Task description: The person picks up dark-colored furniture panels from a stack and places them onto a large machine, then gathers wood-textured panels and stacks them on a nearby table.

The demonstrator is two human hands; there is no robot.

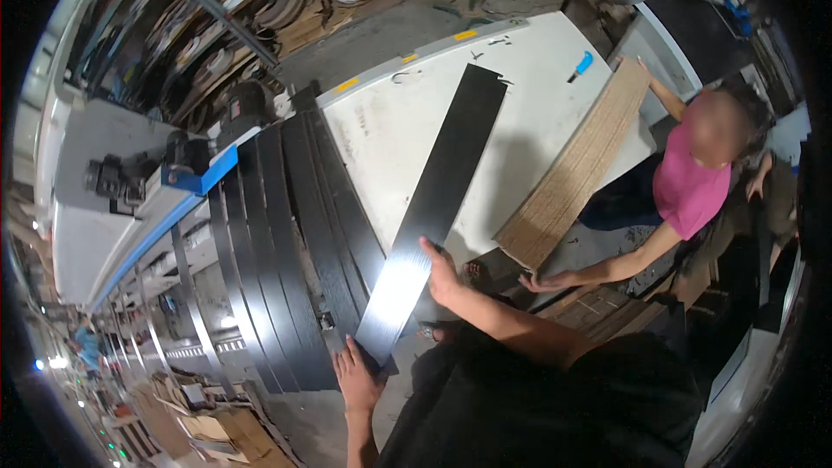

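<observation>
A long, narrow black board (446,169) lies slantwise before me, its far end over the white table (381,147) and its near end shining under a bright light. My left hand (359,379) holds the board's near end, with fingers along its edge. Farther up, my right hand (442,272) grips the right edge; the thumb shows on top and the other fingers are mostly hidden below. Just left of the board, several similar black strips (269,251) lie side by side on a machine frame.
At the right, a person in a pink shirt (689,178) holds a brown board or stack of boards (579,165) over the table's edge. A blue utility knife (581,66) lies on the table. Blue-edged machinery (178,199) stands left; shelves with coiled strips (299,9) are behind.
</observation>
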